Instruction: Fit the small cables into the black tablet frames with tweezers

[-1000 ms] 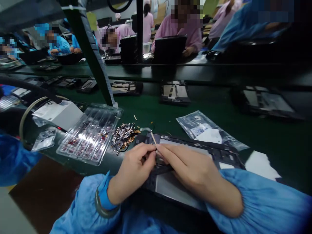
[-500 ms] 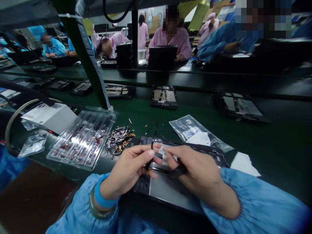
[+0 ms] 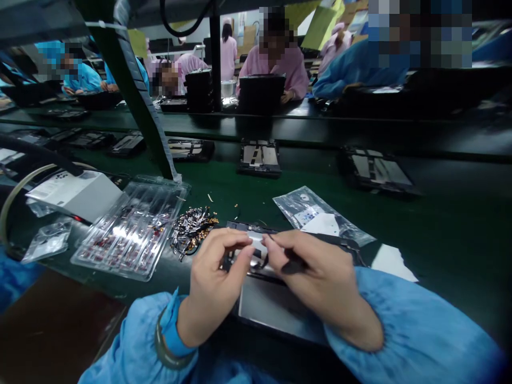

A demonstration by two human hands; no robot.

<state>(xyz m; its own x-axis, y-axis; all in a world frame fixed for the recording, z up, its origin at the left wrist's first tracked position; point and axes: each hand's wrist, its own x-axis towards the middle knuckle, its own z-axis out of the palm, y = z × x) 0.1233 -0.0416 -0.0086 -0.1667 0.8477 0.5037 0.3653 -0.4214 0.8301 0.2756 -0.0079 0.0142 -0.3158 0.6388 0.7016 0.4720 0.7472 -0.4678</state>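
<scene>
While lying on green belt (image 3: 440, 234), close before the wearer: dark tablet frame (image 3: 276, 312), grey plate upward. Left hand (image 3: 212, 285): thumb and forefinger narrowed onto small pale part (image 3: 256, 246) at frame's far edge. Right hand (image 3: 320, 280): fingers curled round dark slim tool (image 3: 294, 265), forefinger tip touching same part. Just left of frame: heap of small metal pieces (image 3: 192, 226), then clear blister tray (image 3: 132, 229). Beyond right hand: plastic bag (image 3: 316, 213).

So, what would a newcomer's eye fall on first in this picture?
First, the two hands in blue sleeves at the bottom centre: the left hand and the right hand, which grips a dark tool, meet over an opened tablet frame. Just left of them lie a glittering pile of small metal parts and a clear plastic tray. Behind, a green belt carries more opened frames.
</scene>
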